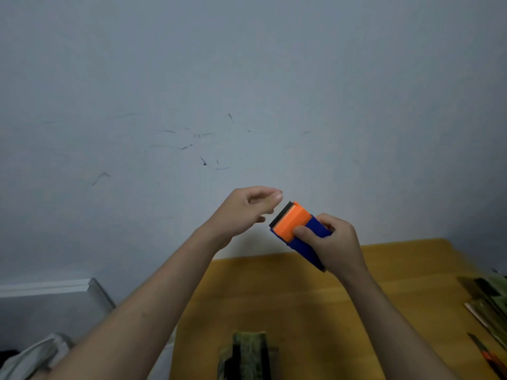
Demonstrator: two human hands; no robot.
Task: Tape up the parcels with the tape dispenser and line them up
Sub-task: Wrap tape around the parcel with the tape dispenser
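My right hand (333, 242) grips an orange and blue tape dispenser (295, 226), held up in the air above the far edge of the wooden table (315, 297), its black blade edge pointing up and left. My left hand (247, 208) hovers just left of the blade, thumb and forefinger brought together; whether a tape end lies between them cannot be made out. A green and black parcel (247, 355) lies on the table at the bottom of the view.
More green and black parcels (491, 300) are stacked at the table's right edge, with an orange-handled tool (491, 357) near them. A scuffed pale wall stands behind the table. Left of the table is a grey bundle (33, 355) on the floor.
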